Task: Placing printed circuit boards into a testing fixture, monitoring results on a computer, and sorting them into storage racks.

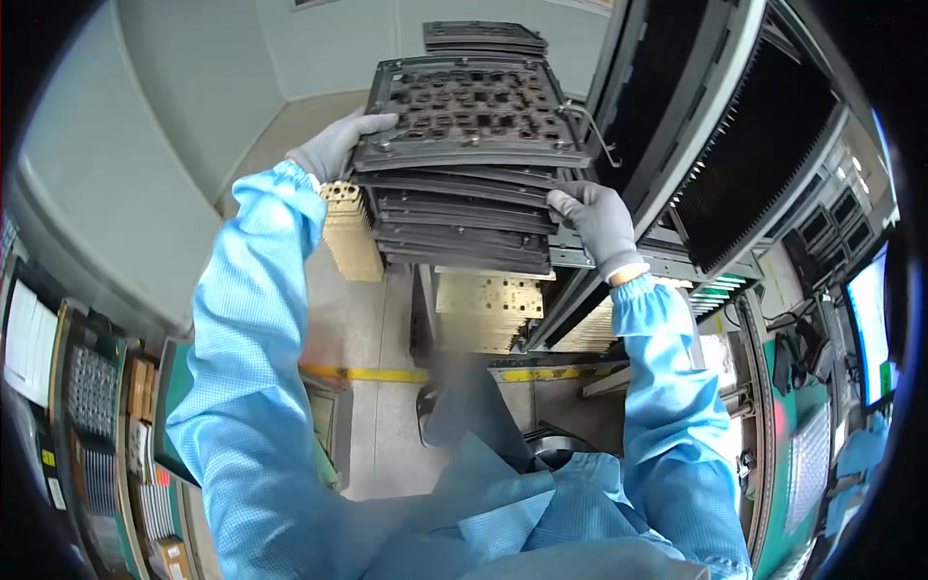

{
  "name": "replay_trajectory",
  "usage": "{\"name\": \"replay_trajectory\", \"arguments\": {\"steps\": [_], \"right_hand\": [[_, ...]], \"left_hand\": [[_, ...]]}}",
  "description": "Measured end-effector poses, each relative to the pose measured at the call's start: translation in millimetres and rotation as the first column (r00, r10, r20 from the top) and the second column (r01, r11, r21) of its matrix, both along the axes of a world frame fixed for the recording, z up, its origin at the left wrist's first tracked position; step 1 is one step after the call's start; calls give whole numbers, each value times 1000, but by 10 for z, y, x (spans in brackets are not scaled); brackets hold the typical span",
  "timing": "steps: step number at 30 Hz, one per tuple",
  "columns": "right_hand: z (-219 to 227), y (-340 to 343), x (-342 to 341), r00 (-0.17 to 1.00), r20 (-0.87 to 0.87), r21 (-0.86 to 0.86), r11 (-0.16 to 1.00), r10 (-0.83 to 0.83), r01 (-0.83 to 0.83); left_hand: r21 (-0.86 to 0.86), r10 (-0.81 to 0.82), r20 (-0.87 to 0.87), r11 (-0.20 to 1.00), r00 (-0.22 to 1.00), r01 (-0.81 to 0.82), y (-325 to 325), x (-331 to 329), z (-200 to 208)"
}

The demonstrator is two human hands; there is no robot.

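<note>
Over a stack of trays (464, 230), the top tray (474, 150) was gripped at its left edge by the left hand (333, 145); the stack's right edge was pinched by the right hand (599, 224). Another pile (483, 41) was placed behind. A rack (754, 159) was set to the right (a monitor (870, 314) was positioned farther out), shelves (124, 454) to the left.

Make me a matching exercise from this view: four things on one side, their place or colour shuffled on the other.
Things:
1. Left hand
2. Right hand
3. Floor stripe
4. Left sleeve

Places and colours:
A. Yellow
B. At the right side of the plate stack, below the top plate
C. Light blue
D. At the top plate's left edge

Pairs: 1-D, 2-B, 3-A, 4-C
</note>
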State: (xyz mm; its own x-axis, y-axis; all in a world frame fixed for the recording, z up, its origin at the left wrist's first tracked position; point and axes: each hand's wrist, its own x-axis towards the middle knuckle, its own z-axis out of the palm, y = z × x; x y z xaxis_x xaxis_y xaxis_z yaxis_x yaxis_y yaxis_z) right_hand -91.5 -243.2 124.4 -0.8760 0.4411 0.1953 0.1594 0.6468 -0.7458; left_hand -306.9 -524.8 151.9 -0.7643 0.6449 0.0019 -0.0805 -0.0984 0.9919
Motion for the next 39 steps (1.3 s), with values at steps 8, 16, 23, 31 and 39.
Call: {"name": "replay_trajectory", "arguments": {"steps": [8, 16, 23, 31, 39], "right_hand": [[-54, 488, 358, 943, -259, -154, 955, 210, -255], [210, 570, 830, 782, -622, -751, 253, 35, -609], [104, 782, 1933, 759, -620, -696, 586, -199, -415], [-586, 1631, 3088, 702, -548, -417, 876, -454, 241], [-1152, 1786, 4291, 463, -488, -862, 323, -740, -391]], "left_hand": [[420, 257, -522, 908, 814, -17, -40, 537, 125], [340, 324, -354, 919, 877, -202, 21, 1628, 390], [15, -5, -441, 1000, 898, 13, 375, 2567, 94], [-58, -456, -336, 884, 824, 465, 1859, 2951, -35], [-243, -774, -234, 632, 588, 736, 3072, 3486, -180]]}}
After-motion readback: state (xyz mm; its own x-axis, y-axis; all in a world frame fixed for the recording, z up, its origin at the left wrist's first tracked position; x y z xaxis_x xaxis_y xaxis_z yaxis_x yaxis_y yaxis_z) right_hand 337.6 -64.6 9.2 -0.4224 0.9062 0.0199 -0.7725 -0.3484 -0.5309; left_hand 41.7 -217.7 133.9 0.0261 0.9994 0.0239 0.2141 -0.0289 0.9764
